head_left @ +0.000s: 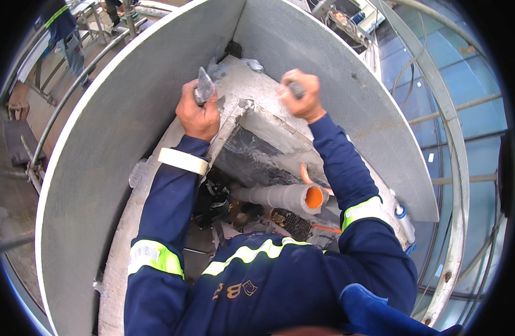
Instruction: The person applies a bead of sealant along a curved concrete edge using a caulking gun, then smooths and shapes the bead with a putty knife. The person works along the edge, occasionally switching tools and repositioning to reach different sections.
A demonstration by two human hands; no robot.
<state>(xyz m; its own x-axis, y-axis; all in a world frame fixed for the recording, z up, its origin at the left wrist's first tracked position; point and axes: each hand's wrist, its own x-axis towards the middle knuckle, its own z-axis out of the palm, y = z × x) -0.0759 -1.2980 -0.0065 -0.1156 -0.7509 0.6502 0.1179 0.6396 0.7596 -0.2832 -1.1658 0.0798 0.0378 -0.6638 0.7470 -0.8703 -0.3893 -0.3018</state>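
My left hand (198,115) is closed around a grey tool with a pointed, flat blade (204,84), its tip facing up and away from me. It is beside the left grey panel, over the rough concrete ledge (235,84). A roll of cream tape (182,161) sits around my left forearm like a bracelet. My right hand (305,96), slightly blurred, grips a short dark grey piece (296,90) whose kind I cannot make out; it is near the right panel. Where the two panels meet, dark filler (233,49) shows in the corner.
Two tall curved grey panels (117,106) wall in the ledge. Below my hands a recess holds a wide grey pipe (274,197), orange inside, and loose debris. A white sealant cartridge (404,223) lies right. Scaffold tubes (81,81) and another person (64,33) are at left.
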